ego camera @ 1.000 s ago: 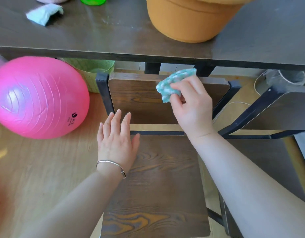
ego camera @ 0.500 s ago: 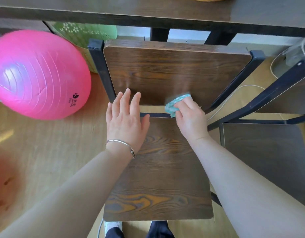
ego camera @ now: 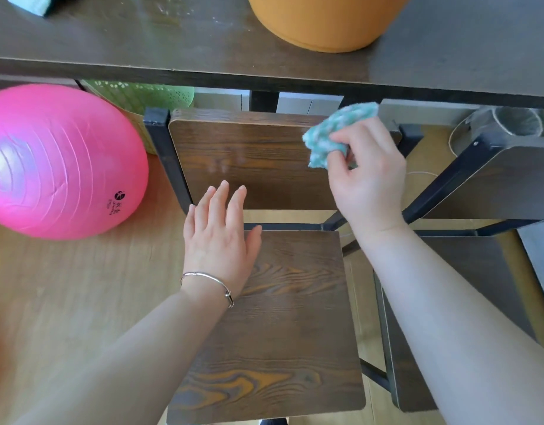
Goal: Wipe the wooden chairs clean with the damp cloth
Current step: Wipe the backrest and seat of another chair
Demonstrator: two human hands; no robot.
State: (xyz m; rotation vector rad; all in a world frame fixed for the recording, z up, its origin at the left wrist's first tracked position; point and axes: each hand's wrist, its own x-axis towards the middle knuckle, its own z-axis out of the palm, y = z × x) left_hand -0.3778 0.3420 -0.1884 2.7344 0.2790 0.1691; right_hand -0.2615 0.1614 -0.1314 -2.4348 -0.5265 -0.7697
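Wiping the chair backrest (ego camera: 249, 161), cloth back at the top.
The right hand (ego camera: 369, 185) pinches the damp cloth (ego camera: 332, 133) at the backrest's top right corner, up from its lower edge; the left hand (ego camera: 218, 237), fingers straight, lies over the seat (ego camera: 295, 332). Another downward stroke seems likely.

the chair (ego camera: 283, 317) stood in the middle, its backrest (ego camera: 249, 161) toward the worktop (ego camera: 172, 41). on the worktop, behind the chair, sat a round tub (ego camera: 319, 19). left of the chair a ball (ego camera: 56, 161) rested on the floor (ego camera: 65, 302), with a basket (ego camera: 148, 96) behind it. right of the chair stood a second chair (ego camera: 494, 182), a bin (ego camera: 516, 122) behind that. the cloth (ego camera: 332, 133), in the right hand (ego camera: 369, 182), was at the backrest's upper right corner; the left hand (ego camera: 218, 237) was over the seat's rear left corner.
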